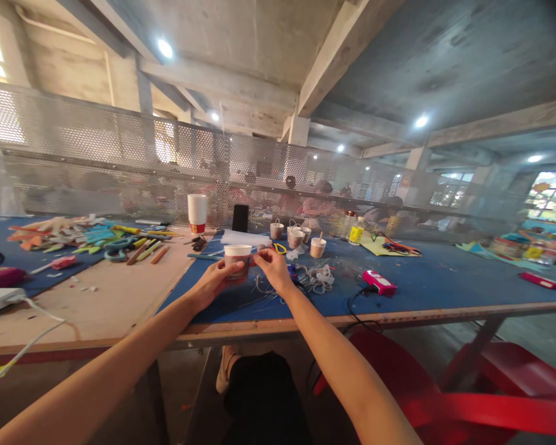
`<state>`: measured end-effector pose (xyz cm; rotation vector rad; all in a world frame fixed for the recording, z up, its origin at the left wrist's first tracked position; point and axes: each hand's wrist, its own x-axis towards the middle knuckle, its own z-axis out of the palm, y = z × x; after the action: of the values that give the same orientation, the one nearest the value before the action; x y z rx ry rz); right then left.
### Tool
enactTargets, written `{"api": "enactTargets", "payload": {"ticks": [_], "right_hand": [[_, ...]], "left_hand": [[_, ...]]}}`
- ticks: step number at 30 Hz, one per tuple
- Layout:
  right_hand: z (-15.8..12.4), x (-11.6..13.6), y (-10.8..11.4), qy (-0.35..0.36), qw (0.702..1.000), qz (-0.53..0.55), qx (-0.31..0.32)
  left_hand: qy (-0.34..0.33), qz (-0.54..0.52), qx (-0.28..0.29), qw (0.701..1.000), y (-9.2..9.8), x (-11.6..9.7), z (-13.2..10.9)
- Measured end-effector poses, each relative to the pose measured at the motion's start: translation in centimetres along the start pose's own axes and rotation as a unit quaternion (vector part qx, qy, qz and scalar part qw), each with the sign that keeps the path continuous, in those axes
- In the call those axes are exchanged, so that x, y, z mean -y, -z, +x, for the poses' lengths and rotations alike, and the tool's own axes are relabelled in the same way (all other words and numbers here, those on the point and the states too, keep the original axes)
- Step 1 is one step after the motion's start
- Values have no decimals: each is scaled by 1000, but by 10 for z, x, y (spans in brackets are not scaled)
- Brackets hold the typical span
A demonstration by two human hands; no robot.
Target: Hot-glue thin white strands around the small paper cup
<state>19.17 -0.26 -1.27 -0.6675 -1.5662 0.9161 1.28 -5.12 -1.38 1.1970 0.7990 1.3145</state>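
A paper cup (238, 251) with a white rim and a darker printed band is upright above the blue mat. My left hand (217, 279) is wrapped round its left side, thumb across the front. At the cup's right side, my right hand (272, 267) has its fingertips pinched together; what they hold, if anything, is too small to make out. Just beyond my right hand lie yellow-handled scissors (279, 248). Tangled white string (322, 279) lies on the mat to the right. Several small cups with string handles (295, 237) stand behind it, and one cup (317, 248) has a stick in it.
A stack of paper cups (197, 211) and a black phone (240, 217) stand by the perforated metal screen (259, 167). Coloured sticks and tools (83, 235) are heaped at left. To the right are a pink box (379, 282) with a cable and a yellow-labelled bottle (356, 231). Red chairs (514, 408) stand below.
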Motion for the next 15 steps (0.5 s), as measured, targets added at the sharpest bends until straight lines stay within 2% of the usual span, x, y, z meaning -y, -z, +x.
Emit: {"api": "enactTargets", "payload": {"ticks": [4,9,15], "right_hand": [[0,-1,0,6,1000,-9,0],[0,1,0,0,1000,-9,3],[0,2,0,-3,1000,1,3]], "left_hand": [[5,-1,-7,1000,-1,1,0],[-2,-11,14,1000,-2,-1,-2],[-4,-20,2,1000,-2,-1,-2]]}}
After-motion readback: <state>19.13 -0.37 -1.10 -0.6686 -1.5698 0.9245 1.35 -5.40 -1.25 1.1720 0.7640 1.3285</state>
